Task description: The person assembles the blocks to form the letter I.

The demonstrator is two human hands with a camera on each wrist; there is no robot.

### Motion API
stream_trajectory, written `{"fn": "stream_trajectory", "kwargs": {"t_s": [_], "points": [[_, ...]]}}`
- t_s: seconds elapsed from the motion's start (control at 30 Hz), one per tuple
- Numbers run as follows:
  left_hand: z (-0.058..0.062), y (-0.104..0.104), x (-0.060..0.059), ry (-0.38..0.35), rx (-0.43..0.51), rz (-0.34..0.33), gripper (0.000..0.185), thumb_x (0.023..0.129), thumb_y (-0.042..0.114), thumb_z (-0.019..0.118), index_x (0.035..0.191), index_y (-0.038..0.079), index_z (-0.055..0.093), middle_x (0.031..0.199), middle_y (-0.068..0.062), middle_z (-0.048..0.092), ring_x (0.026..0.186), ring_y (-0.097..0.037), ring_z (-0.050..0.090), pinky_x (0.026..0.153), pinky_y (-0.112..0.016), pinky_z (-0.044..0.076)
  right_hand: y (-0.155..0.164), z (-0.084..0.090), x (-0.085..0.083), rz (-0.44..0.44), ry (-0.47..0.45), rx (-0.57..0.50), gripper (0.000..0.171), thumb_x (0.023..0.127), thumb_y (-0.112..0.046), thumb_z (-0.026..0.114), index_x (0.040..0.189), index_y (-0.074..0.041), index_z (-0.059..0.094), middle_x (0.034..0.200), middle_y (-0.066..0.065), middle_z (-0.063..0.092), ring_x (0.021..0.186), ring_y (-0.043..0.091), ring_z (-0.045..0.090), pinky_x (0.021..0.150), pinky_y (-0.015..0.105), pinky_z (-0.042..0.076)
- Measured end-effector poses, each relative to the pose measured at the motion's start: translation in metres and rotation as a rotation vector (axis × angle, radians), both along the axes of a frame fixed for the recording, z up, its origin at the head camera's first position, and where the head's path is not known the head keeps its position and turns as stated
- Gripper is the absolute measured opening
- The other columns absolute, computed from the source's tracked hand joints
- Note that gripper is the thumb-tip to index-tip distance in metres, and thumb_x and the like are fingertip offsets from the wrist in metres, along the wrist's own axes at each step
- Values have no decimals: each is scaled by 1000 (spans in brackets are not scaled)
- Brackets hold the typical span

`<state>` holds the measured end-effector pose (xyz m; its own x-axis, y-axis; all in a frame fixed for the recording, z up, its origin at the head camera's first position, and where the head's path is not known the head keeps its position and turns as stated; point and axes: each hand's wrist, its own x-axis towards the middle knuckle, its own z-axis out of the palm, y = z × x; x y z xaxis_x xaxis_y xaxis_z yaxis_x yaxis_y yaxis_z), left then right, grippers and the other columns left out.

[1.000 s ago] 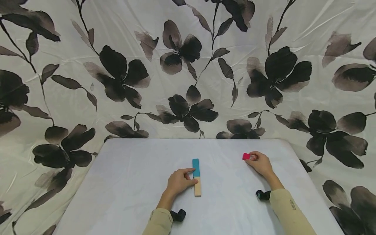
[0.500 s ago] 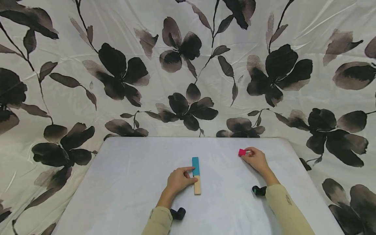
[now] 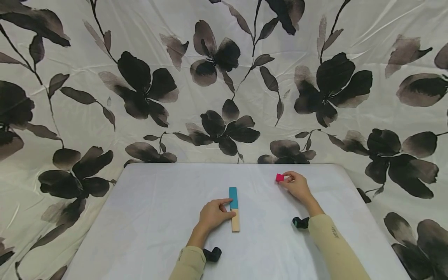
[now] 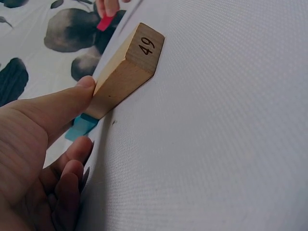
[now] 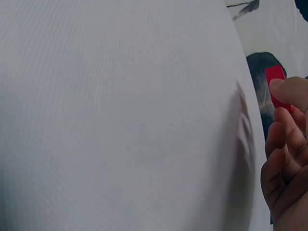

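A plain wooden block (image 3: 235,223) marked 49 (image 4: 126,72) lies end to end with a blue block (image 3: 233,198) in the middle of the white table (image 3: 157,217). My left hand (image 3: 214,214) rests on the table beside them, thumb (image 4: 57,103) and forefinger touching their left side where they join. My right hand (image 3: 296,184) pinches a small red block (image 3: 279,177) between thumb and fingertips, a little above the table at the right. In the right wrist view the red block (image 5: 275,89) shows behind the thumb.
The table's far edge (image 3: 227,163) meets a hanging cloth (image 3: 224,77) printed with dark flowers, which also drapes down both sides. Bare tabletop lies to the left of the blocks and between the two hands.
My right hand has carried the red block to the left and toward the far edge. The left hand and the two blocks have stayed in place.
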<state>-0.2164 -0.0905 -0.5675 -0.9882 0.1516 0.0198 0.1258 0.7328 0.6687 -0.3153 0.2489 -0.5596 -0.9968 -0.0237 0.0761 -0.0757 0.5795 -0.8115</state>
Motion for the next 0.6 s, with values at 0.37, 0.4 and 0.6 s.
{"fn": "stream_trajectory", "kwargs": {"t_s": [0.37,0.4,0.6], "points": [[2,1,1,-16,0,-3,51,67,53,68,113,33,59,61,11,52,48,-9,44,42,-26,32,-19,4,-3,13,-7,-17,36,73,-23,71,104,-12,57,75,6,55,57,18,52,50,28,45],[3,1,2,-17,0,0,51,67,52,68,113,34,59,61,11,52,47,-9,43,42,-26,32,-21,4,-3,21,0,-19,36,73,-23,71,104,-11,57,74,6,55,56,17,52,50,28,44],[3,0,2,-12,6,0,51,66,52,69,113,33,60,61,11,52,47,-9,44,41,-26,32,-35,2,-6,56,8,-27,36,73,-22,72,103,-10,57,73,6,55,55,19,52,49,29,44]]}}
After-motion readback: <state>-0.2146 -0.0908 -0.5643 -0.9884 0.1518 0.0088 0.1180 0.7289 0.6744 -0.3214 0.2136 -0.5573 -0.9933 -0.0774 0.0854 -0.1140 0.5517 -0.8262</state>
